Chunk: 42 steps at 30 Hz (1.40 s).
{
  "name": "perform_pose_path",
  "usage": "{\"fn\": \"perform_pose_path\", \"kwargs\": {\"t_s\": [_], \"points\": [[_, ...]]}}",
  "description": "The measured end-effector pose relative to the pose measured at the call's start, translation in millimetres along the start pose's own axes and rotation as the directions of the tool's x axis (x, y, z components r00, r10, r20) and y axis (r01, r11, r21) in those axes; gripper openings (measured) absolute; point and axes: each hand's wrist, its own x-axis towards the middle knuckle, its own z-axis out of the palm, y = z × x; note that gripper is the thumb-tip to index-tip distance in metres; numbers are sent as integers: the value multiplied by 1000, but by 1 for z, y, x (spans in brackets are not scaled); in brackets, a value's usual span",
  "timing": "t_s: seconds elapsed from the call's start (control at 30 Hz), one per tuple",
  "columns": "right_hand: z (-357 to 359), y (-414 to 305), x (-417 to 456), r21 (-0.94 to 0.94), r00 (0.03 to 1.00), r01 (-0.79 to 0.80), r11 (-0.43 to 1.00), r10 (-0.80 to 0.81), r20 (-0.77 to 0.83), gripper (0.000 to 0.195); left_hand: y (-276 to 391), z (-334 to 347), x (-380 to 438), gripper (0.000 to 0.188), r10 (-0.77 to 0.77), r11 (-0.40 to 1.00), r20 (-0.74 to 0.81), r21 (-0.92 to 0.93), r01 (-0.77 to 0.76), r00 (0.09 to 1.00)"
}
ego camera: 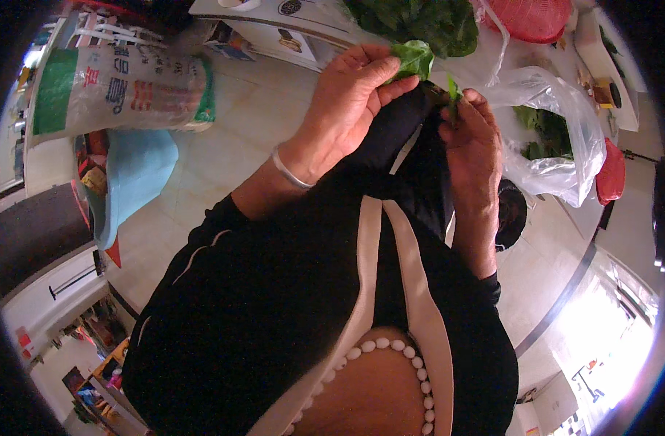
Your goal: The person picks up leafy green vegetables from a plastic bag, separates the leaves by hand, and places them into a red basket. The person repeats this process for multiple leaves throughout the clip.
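Note:
My left hand (354, 98), with a bangle at the wrist, pinches a green leaf (416, 59) between thumb and fingers. To its right, my right hand (471, 122) holds a small green piece of leaf or stem (453, 90) at its fingertips. The two hands are apart, above my dark-clothed lap. Just beyond them lies a pile of leafy greens (419, 22). An open clear plastic bag (586, 136) with more greens (548, 133) inside stands right of my right hand.
A red mesh basket (531, 19) is at the top right, and a red object (610, 171) sits beside the bag. On the left are a large woven sack (130, 90) and a light-blue bin (138, 174) containing refuse. Tiled floor (250, 103) shows between the bin and me.

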Motion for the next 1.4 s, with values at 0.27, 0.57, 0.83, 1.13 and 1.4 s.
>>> {"fn": "perform_pose_path", "kwargs": {"t_s": [0.27, 0.57, 0.83, 1.13, 1.4], "points": [[25, -7, -15, -165, 963, 270, 949, -263, 62, 31, 1, 2, -1, 21, -26, 998, 18, -56, 27, 1000], [45, 8, -14, -602, 907, 410, 685, -374, 192, 24, -9, 0, -5, 22, -61, 992, 44, 117, 56, 997], [26, -10, -5, -670, 821, 535, 515, -503, 269, 26, 0, -4, -5, 19, -153, 972, -9, 178, 152, 988], [28, -10, -3, -756, 772, 598, 265, -445, 455, 18, 2, -2, -5, 17, -154, 964, 14, 223, 147, 988], [25, -6, -5, -794, 908, 402, 456, -313, 280, 14, 4, -3, -6, 17, -224, 959, 42, 187, 213, 974]]}}
